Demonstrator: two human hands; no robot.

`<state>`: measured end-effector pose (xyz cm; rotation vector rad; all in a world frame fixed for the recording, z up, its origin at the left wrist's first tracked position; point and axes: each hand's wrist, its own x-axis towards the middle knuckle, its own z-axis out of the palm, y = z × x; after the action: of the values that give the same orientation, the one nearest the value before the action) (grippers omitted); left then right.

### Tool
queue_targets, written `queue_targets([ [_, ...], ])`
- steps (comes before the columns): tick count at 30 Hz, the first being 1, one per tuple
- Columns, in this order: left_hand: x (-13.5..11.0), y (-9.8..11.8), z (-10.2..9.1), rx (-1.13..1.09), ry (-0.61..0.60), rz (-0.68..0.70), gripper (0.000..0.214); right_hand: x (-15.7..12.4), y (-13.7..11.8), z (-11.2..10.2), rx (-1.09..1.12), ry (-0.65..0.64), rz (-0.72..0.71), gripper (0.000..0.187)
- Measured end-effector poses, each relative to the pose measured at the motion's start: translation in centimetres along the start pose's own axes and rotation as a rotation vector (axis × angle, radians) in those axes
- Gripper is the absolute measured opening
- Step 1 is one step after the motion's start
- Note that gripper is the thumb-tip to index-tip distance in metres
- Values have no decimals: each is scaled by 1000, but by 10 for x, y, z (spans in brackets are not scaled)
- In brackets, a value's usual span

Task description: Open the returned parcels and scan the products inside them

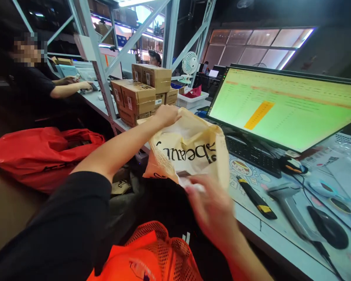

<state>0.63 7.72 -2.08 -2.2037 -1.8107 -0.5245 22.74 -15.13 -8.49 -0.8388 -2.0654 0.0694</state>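
Both gripping cream bag point(187, 150), fingers curled: left hand point(167, 115), right hand point(212, 207) blurred.

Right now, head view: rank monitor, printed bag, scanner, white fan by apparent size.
1. Monitor
2. Printed bag
3. Scanner
4. White fan

Apparent size only; the fan sits farther back, so its real rank is unsure.

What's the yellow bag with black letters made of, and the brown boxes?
The yellow bag with black lettering looks like thin, mostly matte plastic, though maybe paper: it folds and wrinkles. The stacked brown boxes seem matte cardboard: stiff, flat sides.
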Motion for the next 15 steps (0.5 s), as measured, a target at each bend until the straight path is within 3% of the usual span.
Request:
queue_targets([
  [3,-19,13,-9,51,207,127,53,18,36,-47,-193,353,103,10],
  [5,-25,27,-7,-22,194,236,55,38,78,-58,-234,425,194,20],
  [7,-25,40,4,-126,-2,252,66,57,126,-51,-133,362,273,40],
  [10,-16,45,33,-269,-308,96,102,75,179,-19,232,93,465,69],
  [12,-10,36,50,-408,-427,-19,116,75,195,4,324,-15,545,82],
  [15,-11,21,58,-699,-552,-11,99,66,200,25,281,-44,571,88],
])
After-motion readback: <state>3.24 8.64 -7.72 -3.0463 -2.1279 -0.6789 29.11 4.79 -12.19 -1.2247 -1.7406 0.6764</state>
